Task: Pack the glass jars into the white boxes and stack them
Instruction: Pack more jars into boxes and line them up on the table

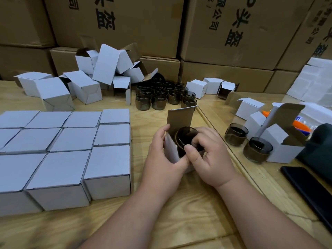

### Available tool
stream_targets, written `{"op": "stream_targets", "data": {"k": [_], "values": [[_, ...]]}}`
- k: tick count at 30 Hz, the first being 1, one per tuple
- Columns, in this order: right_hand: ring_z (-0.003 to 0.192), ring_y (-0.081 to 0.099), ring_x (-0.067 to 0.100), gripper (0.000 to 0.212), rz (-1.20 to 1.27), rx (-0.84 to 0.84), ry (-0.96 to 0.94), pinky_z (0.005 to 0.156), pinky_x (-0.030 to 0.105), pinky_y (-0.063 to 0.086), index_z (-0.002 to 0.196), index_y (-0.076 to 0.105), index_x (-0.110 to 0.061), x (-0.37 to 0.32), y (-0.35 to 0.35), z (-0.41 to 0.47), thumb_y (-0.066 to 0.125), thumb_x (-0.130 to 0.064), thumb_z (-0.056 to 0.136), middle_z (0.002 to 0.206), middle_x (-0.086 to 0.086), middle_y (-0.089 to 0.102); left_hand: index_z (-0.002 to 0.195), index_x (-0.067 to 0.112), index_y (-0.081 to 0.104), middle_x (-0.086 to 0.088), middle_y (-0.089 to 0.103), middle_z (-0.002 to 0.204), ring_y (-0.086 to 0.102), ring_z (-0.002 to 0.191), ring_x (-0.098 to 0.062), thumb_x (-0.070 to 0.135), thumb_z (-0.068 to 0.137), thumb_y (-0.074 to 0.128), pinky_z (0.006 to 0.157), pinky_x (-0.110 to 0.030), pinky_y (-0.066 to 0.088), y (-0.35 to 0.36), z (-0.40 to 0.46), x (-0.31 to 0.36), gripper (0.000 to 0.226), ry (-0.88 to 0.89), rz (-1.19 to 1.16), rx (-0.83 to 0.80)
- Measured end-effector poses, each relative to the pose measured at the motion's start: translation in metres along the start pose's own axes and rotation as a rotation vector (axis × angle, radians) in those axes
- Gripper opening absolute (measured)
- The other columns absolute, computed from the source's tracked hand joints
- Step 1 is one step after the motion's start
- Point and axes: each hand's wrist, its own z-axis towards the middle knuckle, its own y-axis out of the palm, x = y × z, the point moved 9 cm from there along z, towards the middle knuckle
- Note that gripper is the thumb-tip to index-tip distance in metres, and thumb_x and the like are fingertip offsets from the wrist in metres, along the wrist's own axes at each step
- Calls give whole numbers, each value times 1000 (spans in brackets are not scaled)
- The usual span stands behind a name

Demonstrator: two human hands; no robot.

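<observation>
A dark glass jar (pixel 186 139) sits tilted, partly inside an open white box (pixel 173 150) at the table's middle, lid flap standing upright. The left hand (pixel 164 159) grips the box's side; the right hand (pixel 210 159) pinches the jar's rim. Bare wooden table (pixel 143 221) lies toward the near edge. Closed packed boxes (pixel 62 150) form a block just left. Loose jars (pixel 161 94) cluster behind, beside empty open boxes (pixel 100 74).
</observation>
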Motion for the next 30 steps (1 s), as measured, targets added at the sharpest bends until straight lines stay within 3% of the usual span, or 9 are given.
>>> {"op": "stream_targets", "data": {"k": [4,7,11,15,18,20,23,26,30], "values": [[128,50,21,45,-2,4,109,103,21,33,75,70,-16,7,7,-8,47,-50,94,133,4,58,131,75,25,25,53,136,59,120,4,59,63,82,103,-34,53,0,1,-2,90,-37,-34,1],[136,47,14,26,120,162,169,107,25,37,88,67,-24,6,-6,-14,49,-42,94,140,4,54,121,69,28,29,51,129,57,120,5,52,63,84,102,-27,48,-1,1,-7,83,-51,-23,15],[120,63,14,27,577,422,482,96,34,50,116,63,-24,40,-23,-29,41,-33,101,131,4,66,114,65,42,35,54,125,54,119,10,66,59,81,96,-22,49,1,2,-9,68,-59,-16,-31],[116,66,36,26,849,344,766,85,39,53,120,63,-27,69,-6,-35,41,-19,110,112,1,77,114,59,58,24,55,137,56,127,-2,66,65,76,107,-37,51,6,2,-9,53,-45,18,-73],[117,67,24,29,822,222,696,93,37,54,123,66,-30,59,4,-32,61,-16,98,112,-9,76,113,58,63,30,42,148,44,137,7,55,76,74,116,-34,43,9,1,-6,39,-11,30,-104],[107,70,6,40,788,164,607,84,22,56,122,64,-32,49,9,-30,66,-20,85,106,-18,75,119,53,64,32,40,149,38,137,16,54,80,70,116,-31,41,10,0,-4,39,12,62,-116],[102,69,2,47,737,143,519,79,15,54,121,59,-43,37,11,-26,66,-20,81,106,-20,73,122,51,61,29,42,148,36,137,16,60,84,60,116,-30,41,11,-3,1,39,27,62,-122],[94,68,0,38,650,128,451,76,20,55,108,63,-57,26,9,-24,70,-31,81,101,-21,71,127,46,58,26,50,142,44,135,8,68,81,53,112,-31,44,10,-4,3,51,30,50,-113],[99,66,14,31,662,84,375,86,32,55,111,61,-44,16,9,-24,67,-55,82,103,-14,68,126,46,58,28,55,132,47,126,15,50,95,64,97,-10,42,8,-2,0,32,23,111,-89]]}}
